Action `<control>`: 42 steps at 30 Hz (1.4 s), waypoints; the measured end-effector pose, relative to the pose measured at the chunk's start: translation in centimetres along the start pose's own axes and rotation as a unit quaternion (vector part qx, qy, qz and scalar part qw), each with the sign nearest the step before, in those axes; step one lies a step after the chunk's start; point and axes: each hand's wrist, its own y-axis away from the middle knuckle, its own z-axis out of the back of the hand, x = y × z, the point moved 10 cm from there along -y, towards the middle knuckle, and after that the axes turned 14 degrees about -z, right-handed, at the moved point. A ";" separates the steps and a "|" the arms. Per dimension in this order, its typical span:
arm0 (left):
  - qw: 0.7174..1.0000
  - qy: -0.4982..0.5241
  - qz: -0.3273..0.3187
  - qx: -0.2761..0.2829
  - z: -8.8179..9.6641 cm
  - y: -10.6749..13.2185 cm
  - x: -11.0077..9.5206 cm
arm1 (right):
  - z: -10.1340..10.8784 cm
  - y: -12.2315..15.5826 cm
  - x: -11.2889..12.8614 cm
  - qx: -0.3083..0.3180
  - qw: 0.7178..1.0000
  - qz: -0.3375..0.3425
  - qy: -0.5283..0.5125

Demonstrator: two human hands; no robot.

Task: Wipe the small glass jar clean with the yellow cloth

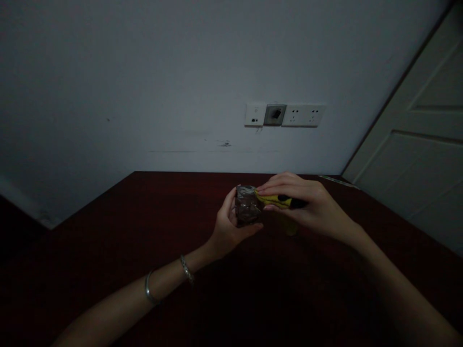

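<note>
Above a dark red-brown table (144, 226), my left hand (229, 226) is closed around a small dark packet in shiny wrapping (247, 206). My right hand (307, 205) grips a yellow and black tool (278, 200), its tip pressed against the packet's top right corner. The two hands meet over the middle of the table, a little above its surface. The light is dim, so I cannot make out what the tool is. Two bracelets sit on my left wrist.
A grey wall rises behind the table with a row of wall sockets (285, 115). A pale panelled door (419, 159) stands at the right. A thin pale strip (338, 180) lies at the table's far right corner.
</note>
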 end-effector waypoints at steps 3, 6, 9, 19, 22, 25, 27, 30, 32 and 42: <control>1.000 -0.008 -0.004 -0.002 0.1 -0.1 -0.1 | 0.0 0.0 0.1 0.020 1.000 -0.011 -0.016; 1.000 -0.016 -0.006 -0.016 0.4 -0.2 -0.3 | -0.4 0.1 0.3 0.073 0.997 -0.026 -0.021; 0.999 -0.015 0.008 -0.038 0.8 -0.1 -0.1 | -0.1 0.2 0.2 0.087 0.995 -0.050 0.001; 0.999 -0.038 -0.005 0.000 0.2 0.1 -0.3 | 1.3 -0.2 -1.6 -0.037 0.995 -0.079 0.043; 0.999 -0.044 -0.018 0.026 -0.2 0.1 -0.3 | 1.6 -0.2 -2.1 -0.078 0.992 -0.092 0.025; 0.998 -0.044 -0.028 0.039 -0.4 0.1 -0.4 | 1.0 -0.3 -1.9 -0.062 0.995 -0.082 0.014; 0.998 -0.042 -0.031 0.044 -0.4 0.1 -0.4 | 0.7 -0.3 -1.5 -0.042 0.996 -0.073 0.016; 0.998 -0.037 -0.034 0.048 -0.5 0.1 -0.4 | 0.7 -0.3 -1.0 -0.036 0.997 -0.070 0.015; 0.998 -0.034 -0.035 0.051 -0.6 0.0 -0.4 | 0.9 -0.2 -0.8 -0.036 0.997 -0.069 0.013; 0.999 -0.023 -0.021 0.018 -0.1 -0.3 -0.2 | 0.3 -0.1 0.6 -0.001 0.999 -0.044 -0.015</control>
